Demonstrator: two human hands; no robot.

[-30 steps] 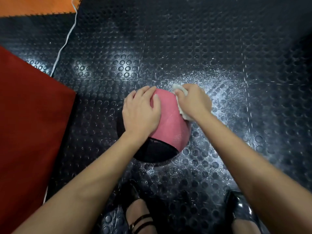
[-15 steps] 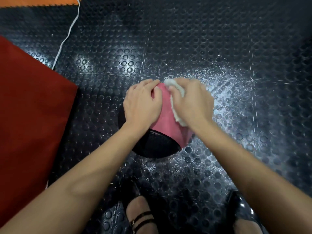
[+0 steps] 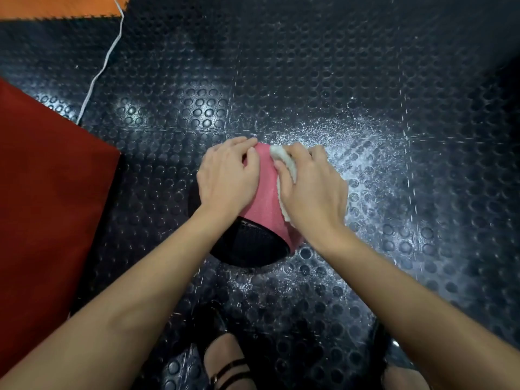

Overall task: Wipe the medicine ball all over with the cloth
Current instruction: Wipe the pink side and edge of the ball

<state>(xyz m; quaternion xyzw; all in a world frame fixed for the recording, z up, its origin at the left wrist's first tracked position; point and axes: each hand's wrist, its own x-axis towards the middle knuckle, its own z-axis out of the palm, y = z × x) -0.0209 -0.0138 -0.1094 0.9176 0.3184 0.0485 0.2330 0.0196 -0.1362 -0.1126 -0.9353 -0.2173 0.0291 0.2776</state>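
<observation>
A pink and black medicine ball (image 3: 261,204) sits on the studded black floor at the centre of the head view. My left hand (image 3: 228,178) lies over its upper left side, fingers curved round the top. My right hand (image 3: 312,190) presses a white fluffy cloth (image 3: 284,161) against the ball's upper right side, and most of the cloth is hidden under the palm. Only a pink strip between the hands and the black lower panel of the ball show.
A red mat (image 3: 47,204) covers the floor at the left, an orange mat (image 3: 56,7) lies at the top left, and a white cord (image 3: 98,71) runs between them. My feet in black sandals (image 3: 225,361) stand just below the ball. The floor (image 3: 365,153) right of the ball glistens wet.
My right hand has slid the cloth leftward and up over the ball's top, closing the gap to my left hand. The left hand has stayed in place on the ball.
</observation>
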